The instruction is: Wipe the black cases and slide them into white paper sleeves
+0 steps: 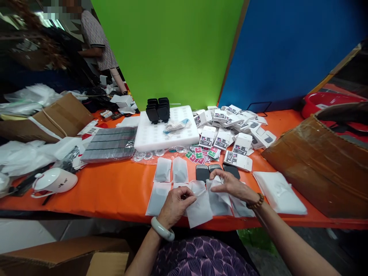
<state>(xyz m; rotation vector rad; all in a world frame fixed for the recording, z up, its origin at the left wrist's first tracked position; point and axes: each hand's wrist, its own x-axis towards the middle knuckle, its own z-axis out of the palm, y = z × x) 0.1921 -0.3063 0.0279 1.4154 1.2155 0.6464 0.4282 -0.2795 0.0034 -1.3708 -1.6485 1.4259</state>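
My left hand (177, 204), a pale bangle on its wrist, pinches the top edge of a translucent white pouch (200, 210). To its right, my right hand (231, 186), wearing a beaded bracelet, has its thumb and fingers closed on a crumpled white pouch (220, 188). Dark square pads with rounded corners (202, 173) lie just beyond my hands. Several frosted pouches with dark things inside, such as this pouch (163, 170), lie in rows left of and under my hands. A stack of white pouches (278, 191) rests to the right.
Behind are small printed boxes (243, 143), red and green cards (199, 154), and a white foam block (184, 134) carrying black pads (158, 111). Leftward are a wrapped grey stack (110, 143) and a white lidded mug (57, 180). A cardboard box (322, 165) stands right. A person (97, 42) stands far left.
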